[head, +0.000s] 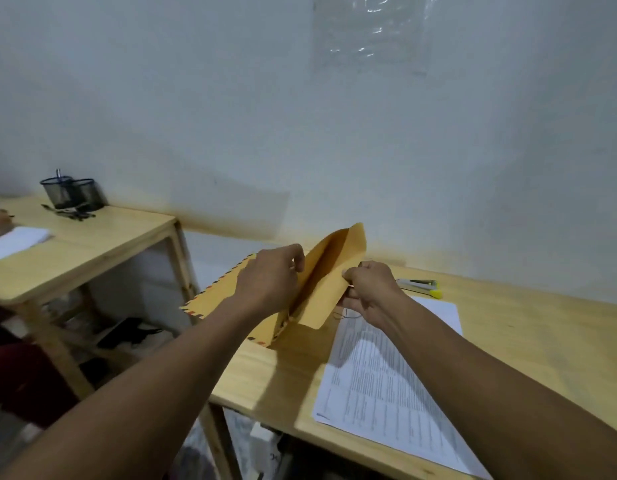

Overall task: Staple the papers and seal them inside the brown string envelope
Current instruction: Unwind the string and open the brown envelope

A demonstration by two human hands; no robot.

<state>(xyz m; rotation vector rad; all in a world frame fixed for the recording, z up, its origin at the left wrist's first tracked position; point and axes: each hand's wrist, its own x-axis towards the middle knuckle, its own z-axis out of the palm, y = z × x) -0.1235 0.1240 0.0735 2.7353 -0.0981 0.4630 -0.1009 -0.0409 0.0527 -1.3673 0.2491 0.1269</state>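
- Brown envelope [329,271] sits at the left edge of the wooden table [525,334], partly overhanging it, with the flap raised.
- Left hand [269,275] lies on the envelope body, fingers curled at the mouth edge, likely pinning it and parting the opening.
- Right hand [369,289] pinches the flap's edge, holding it up and clear; a thin string [345,316] dangles just below.
- Papers [379,375] lie flat beside it, under the right forearm, not yet inside; stapled or not, cannot tell.
- Stapler [419,287] rests just beyond them.

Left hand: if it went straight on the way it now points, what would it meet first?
The left hand points away and rightward. First in line is the raised flap of the brown envelope, apparently touching its fingertips; the right hand pinches that flap's other edge.
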